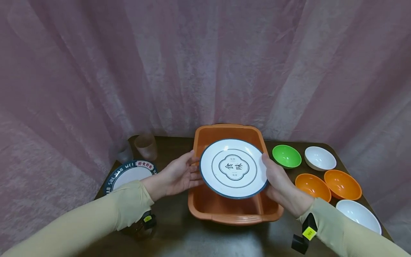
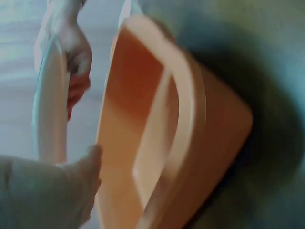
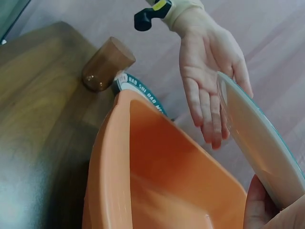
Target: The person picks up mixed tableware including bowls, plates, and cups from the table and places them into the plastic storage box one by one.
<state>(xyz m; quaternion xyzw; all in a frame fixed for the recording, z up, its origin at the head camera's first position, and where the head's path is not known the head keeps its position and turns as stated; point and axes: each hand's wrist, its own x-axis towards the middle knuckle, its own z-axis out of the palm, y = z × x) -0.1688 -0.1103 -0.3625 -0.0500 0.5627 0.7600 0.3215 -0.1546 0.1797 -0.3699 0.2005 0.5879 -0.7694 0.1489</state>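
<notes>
A white plate (image 1: 234, 184) with a thin blue rim and dark characters in its middle is held above an orange plastic basin (image 1: 236, 218). My right hand (image 1: 280, 180) grips its right edge, thumb on the upper face and fingers beneath. Beside the opposite edge is my left hand (image 1: 183, 175), its fingers straight and palm turned up. In the right wrist view, the left hand (image 3: 209, 78) lies flat by the rim of the tilted plate (image 3: 259, 143); whether it touches is hard to tell. The basin's inside (image 2: 128, 109) shows in the left wrist view.
Right of the basin sit a green bowl (image 1: 287, 156), two orange bowls (image 1: 343, 184) and two white bowls (image 1: 320, 158). At the left lie a dark-rimmed plate (image 1: 131, 175), a brownish see-through cup (image 1: 146, 146) and a clear cup (image 1: 123, 151). A pink curtain (image 1: 205, 71) hangs behind the table.
</notes>
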